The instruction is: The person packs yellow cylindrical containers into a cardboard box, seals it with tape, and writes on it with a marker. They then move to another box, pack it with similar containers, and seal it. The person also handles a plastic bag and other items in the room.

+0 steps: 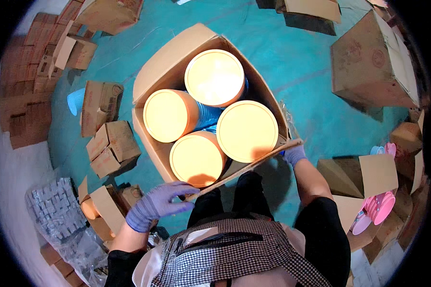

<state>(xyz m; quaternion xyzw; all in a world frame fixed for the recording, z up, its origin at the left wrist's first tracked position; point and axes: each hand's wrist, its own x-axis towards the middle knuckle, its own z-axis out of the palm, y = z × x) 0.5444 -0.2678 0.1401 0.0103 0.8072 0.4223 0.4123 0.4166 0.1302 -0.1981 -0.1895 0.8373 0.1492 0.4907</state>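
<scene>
A large open cardboard box [165,71] stands on the floor in front of me. Inside it are several stacks of nested round plastic tubs, each topped by a flat pale orange disc [246,131]; blue tubs [207,116] show lower in the stacks. My left hand [159,204], in a purple-grey knit glove, has its fingers and thumb on either side of the near flap's left end. At the flap's right end, my gloved right hand [293,154] grips the edge, its fingertips partly hidden by the cardboard.
Smaller cartons [112,148] lie at the left, near stacked cartons [24,86]. A big closed carton [364,60] stands at the far right. Nearer right, an open carton [342,177] sits by pink tubs [380,208]. Clear plastic wrap [84,253] lies at the lower left.
</scene>
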